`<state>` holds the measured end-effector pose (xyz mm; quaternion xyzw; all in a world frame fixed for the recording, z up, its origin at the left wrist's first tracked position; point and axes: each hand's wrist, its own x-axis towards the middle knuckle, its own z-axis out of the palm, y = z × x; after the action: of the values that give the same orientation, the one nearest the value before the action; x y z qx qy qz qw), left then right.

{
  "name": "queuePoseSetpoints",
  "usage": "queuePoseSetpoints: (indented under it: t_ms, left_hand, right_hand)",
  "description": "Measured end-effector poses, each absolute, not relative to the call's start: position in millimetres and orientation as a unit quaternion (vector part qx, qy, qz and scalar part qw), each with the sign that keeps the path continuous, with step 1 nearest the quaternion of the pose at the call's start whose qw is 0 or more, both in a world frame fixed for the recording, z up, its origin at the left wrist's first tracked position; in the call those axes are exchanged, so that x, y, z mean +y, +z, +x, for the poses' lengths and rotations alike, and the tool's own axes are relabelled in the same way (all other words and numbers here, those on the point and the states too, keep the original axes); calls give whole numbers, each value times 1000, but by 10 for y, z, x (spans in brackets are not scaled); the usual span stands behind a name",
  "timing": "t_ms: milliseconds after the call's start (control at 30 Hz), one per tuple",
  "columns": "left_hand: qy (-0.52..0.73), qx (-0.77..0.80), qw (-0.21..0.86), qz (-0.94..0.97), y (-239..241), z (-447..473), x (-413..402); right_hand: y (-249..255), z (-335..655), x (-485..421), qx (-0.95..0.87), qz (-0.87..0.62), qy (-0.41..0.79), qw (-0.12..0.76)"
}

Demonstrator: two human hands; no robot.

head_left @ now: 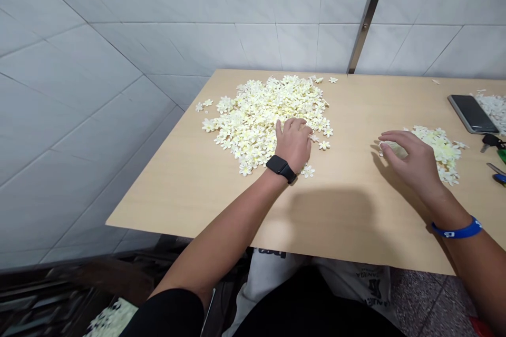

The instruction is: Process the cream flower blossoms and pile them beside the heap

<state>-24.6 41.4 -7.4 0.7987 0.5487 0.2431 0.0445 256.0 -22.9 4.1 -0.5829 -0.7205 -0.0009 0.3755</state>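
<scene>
A large heap of small pale-yellow artificial flowers (269,110) is spread over the far left part of the wooden table. My left hand (293,142), with a black watch on its wrist, rests on the heap's near right edge. Its fingers are apart and reach down among the flowers; I see nothing gripped. To the right, my right hand (411,160) hovers beside a smaller flower pile (440,147) and partly covers it. Its fingers are curved, with a gap between thumb and forefinger. Pale flowers show through that gap, apparently on the table.
A phone (473,114) lies at the right, near white pieces (494,108). Keys (490,141) and a blue-handled tool (498,178) are close to the right edge of view. A metal upright (366,23) stands against the tiled wall. More flowers (113,318) sit below at lower left.
</scene>
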Motion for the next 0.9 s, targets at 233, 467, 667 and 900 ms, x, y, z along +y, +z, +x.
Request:
queuePoseSetpoints:
  t_ms: [233, 467, 667, 900]
  left_hand:
    - [208, 479, 20, 853, -124, 9, 415]
    - [184, 431, -40, 882, -178, 143, 705]
    - [332, 428, 118, 832, -52, 274, 598]
    - [462, 355, 431, 689, -96, 564, 174]
  right_hand:
    - [-25, 2534, -234, -738, -566, 6, 367]
    - [-35, 2461, -258, -734, -565, 25, 376]
    - [-9, 2400, -291, -709, -557, 47, 430]
    - [-48, 2303, -305, -604, -511, 309, 527]
